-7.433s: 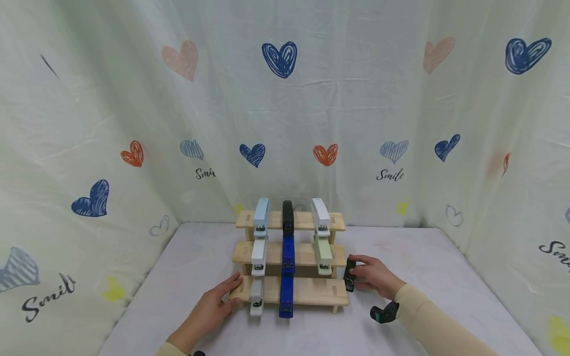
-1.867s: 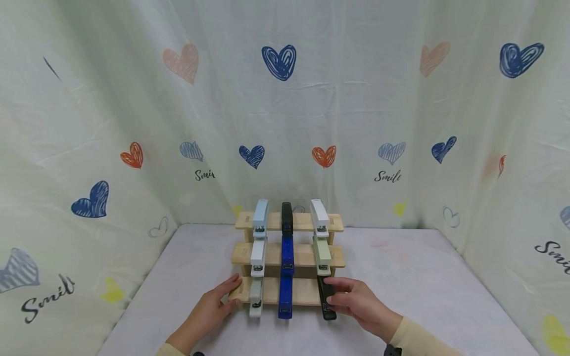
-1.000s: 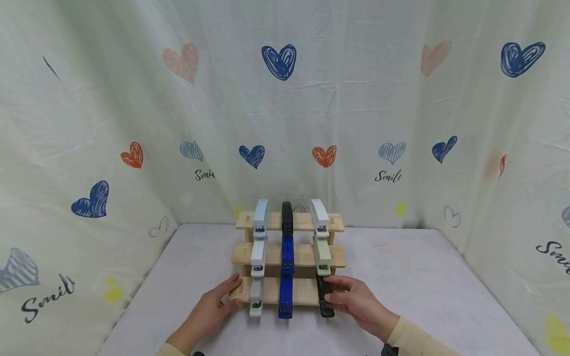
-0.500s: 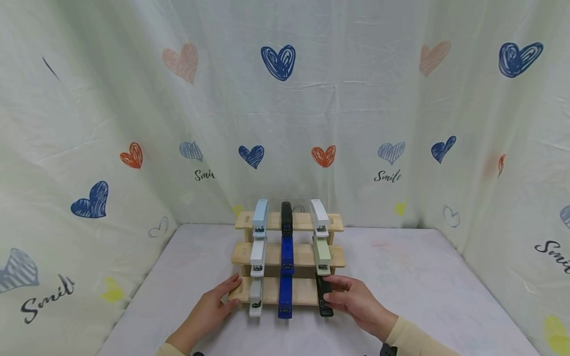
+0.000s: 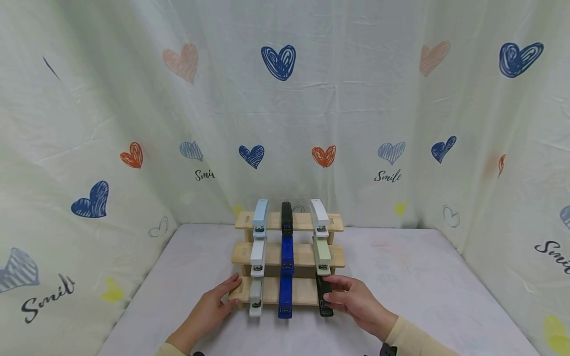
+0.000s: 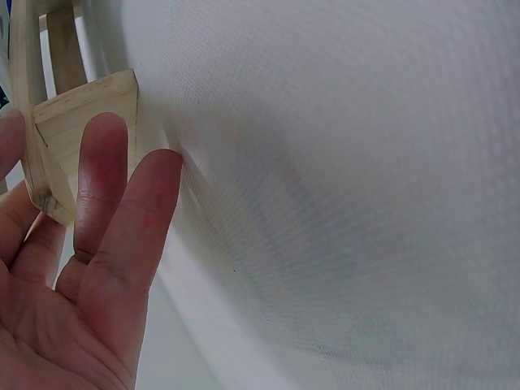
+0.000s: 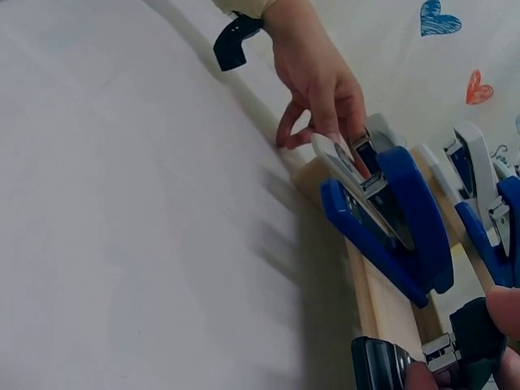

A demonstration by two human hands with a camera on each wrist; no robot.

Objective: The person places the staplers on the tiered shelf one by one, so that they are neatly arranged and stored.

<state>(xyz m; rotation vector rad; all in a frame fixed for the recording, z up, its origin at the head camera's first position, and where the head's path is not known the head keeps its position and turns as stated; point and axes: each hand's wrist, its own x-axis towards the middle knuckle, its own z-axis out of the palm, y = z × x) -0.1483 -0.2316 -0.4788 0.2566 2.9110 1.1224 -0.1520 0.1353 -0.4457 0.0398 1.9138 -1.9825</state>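
A three-tier wooden rack (image 5: 306, 291) carries staplers in three columns. My left hand (image 5: 209, 310) grips the left end of its bottom shelf; in the left wrist view two fingers (image 6: 134, 219) extend past the wood. My right hand (image 5: 361, 305) pinches a black stapler (image 5: 326, 311) from its right side, at the right end of the bottom shelf. The right wrist view shows that black stapler (image 7: 478, 337) between thumb and fingertips. Left of it on the same shelf lie a blue stapler (image 5: 285, 296) and a pale grey stapler (image 5: 256, 296).
The middle shelf bears a white stapler (image 5: 258, 253), a blue stapler (image 5: 287, 252) and a light green stapler (image 5: 322, 252). On top sit a light blue stapler (image 5: 261, 215), a black stapler (image 5: 287, 216) and a white stapler (image 5: 319, 213). A heart-printed curtain (image 5: 356, 109) surrounds the table (image 5: 392, 267).
My right hand has brought the black stapler from beside the rack's right side onto the bottom shelf, then shifted it slightly left. My left hand has stayed on the rack.
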